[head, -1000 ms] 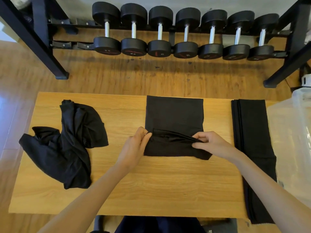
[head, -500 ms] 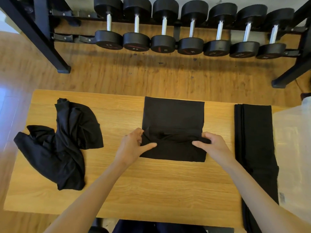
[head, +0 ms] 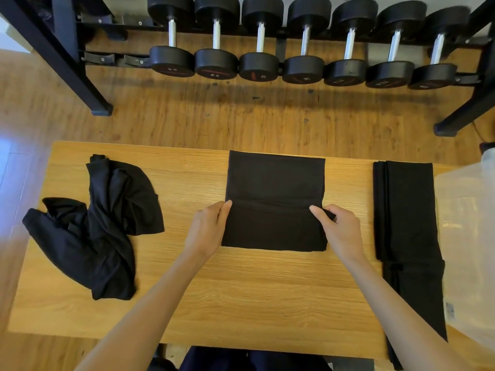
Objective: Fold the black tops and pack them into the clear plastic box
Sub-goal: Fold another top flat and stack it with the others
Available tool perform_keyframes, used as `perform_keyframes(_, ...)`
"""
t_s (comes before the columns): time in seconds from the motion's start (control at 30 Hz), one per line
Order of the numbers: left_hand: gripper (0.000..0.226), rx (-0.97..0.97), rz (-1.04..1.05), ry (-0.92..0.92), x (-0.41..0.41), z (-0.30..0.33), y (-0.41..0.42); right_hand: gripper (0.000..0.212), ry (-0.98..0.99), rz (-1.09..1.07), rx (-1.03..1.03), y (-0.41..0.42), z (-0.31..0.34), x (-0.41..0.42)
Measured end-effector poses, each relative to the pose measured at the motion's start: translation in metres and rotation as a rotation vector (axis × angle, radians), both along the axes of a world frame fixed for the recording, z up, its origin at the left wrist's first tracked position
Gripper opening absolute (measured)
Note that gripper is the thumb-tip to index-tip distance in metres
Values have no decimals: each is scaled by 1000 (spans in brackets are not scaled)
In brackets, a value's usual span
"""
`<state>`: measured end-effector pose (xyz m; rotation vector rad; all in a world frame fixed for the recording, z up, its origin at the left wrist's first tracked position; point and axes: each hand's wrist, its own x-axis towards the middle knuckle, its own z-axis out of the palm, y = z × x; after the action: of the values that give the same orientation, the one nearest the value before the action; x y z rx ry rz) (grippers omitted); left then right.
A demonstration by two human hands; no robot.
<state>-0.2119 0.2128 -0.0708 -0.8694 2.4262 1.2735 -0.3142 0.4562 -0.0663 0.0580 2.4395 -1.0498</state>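
Folding the near half of the black top (head: 273,202) up over itself is the step I am on, and it lies in the middle of the tabletop (head: 241,295) as a neat rectangle. My left hand (head: 207,231) pinches the left end of the raised fold edge, thumb over the cloth. My right hand (head: 338,230) grips the right end, fingers curled round a small tuck of fabric that pokes out past the side. Both hands are clamped on the same top, well apart, one at each side.

To do this well, I judge I should keep both ends level so the fold line runs straight across. I should tuck that stray bit on the right back inside, then press the crease flat before letting go. Pulling unevenly would skew the rectangle and make it sit badly in the clear plastic box (head: 466,236), which stands at the right edge of the tabletop. Just beside the box lies a long folded top (head: 407,215), and a crumpled top (head: 101,226) waits at the far left.

Compared with half a second ago, the bunched ridge of cloth between my hands has smoothed into a clean line. The lower panel lies flatter, and my hands sit slightly further apart.
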Motion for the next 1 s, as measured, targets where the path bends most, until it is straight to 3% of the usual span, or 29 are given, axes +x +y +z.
perform_keyframes(0.2,37,-11,-16,27,7,-7,-1,25,-124,-220,-98,10,14,5)
perform_keyframes(0.33,25,-39,-39,48,7,-4,0,11,-147,-187,-169,15,18,9)
perform_keyframes(0.53,29,-9,-30,41,4,2,-1,16,-167,-205,-224,8,19,4)
perform_keyframes(1.0,34,-42,-97,53,4,6,0,18,158,-268,-143,3,-5,26)
